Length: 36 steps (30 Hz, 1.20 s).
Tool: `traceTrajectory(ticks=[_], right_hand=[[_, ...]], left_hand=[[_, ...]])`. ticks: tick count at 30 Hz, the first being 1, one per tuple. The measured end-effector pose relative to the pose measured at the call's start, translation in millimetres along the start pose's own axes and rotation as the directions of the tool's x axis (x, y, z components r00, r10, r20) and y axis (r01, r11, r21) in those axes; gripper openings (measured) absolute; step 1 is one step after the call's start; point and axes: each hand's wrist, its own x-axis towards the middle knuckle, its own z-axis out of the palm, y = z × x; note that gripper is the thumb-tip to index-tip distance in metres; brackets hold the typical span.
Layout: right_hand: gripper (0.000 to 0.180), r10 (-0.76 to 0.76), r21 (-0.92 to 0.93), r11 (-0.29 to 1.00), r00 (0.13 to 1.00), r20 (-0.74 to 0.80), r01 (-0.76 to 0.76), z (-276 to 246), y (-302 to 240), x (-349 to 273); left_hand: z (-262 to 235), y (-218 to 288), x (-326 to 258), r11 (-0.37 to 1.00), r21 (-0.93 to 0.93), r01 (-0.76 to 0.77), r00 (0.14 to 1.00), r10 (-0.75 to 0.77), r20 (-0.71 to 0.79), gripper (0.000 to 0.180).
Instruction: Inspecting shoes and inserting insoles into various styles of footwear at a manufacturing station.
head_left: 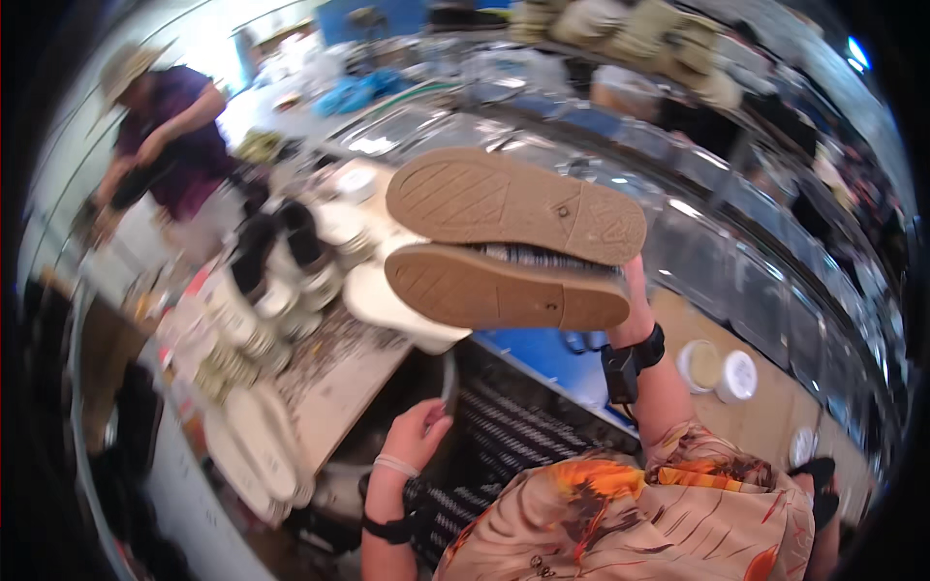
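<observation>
A pair of shoes is raised in front of me, tan patterned soles turned toward my view: the upper shoe (513, 198) lies just above the lower shoe (504, 288). Dark striped uppers show in the gap between them. My right hand (635, 281) grips the pair at the right end; its fingers are mostly hidden behind the soles. Lower and to the left, apart from the shoes, my left hand (415, 434) is loosely curled closed, with nothing visible in it. Dark straps with small devices circle both wrists.
On the left table (354, 373) stand black shoes (254, 254), stacked pale soles (257, 450) and a white piece (397, 305). Round tubs (736, 376) sit at right. A long row of clear-covered trays (756, 281) curves behind. A person (179, 145) works at far left.
</observation>
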Motion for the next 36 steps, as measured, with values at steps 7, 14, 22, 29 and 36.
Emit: traceTrajectory(ticks=[7, 14, 22, 29, 36], right_hand=[[0.030, 0.598, 0.344, 0.725, 0.793, 0.116, -0.596, 160, 70, -44], [0.036, 0.630, -0.003, 0.672, 0.571, 0.526, -0.740, 191, 87, -66], [0.029, 0.412, -0.345, 0.626, 0.079, 0.908, 0.699, 208, 140, -129], [0.033, 0.690, -0.713, 0.701, -0.253, 0.678, 0.003, 261, 117, -47], [0.020, 0.682, -0.676, 0.656, -0.120, 0.721, -0.334, 393, 169, 0]], left_hand=[[-57, -22, -85, 0.820, -0.572, 0.007, 0.749, -0.383, -0.540, 0.032], [-73, -27, -118, 0.835, -0.530, -0.144, 0.409, -0.438, -0.801, 0.040], [-65, -60, -120, 0.959, 0.093, 0.266, 0.714, -0.132, -0.687, 0.041], [-163, -24, -125, 0.906, -0.267, 0.328, 0.860, -0.403, -0.312, 0.035], [-361, -68, -85, 0.847, 0.011, 0.532, 0.611, -0.374, -0.697, 0.027]])
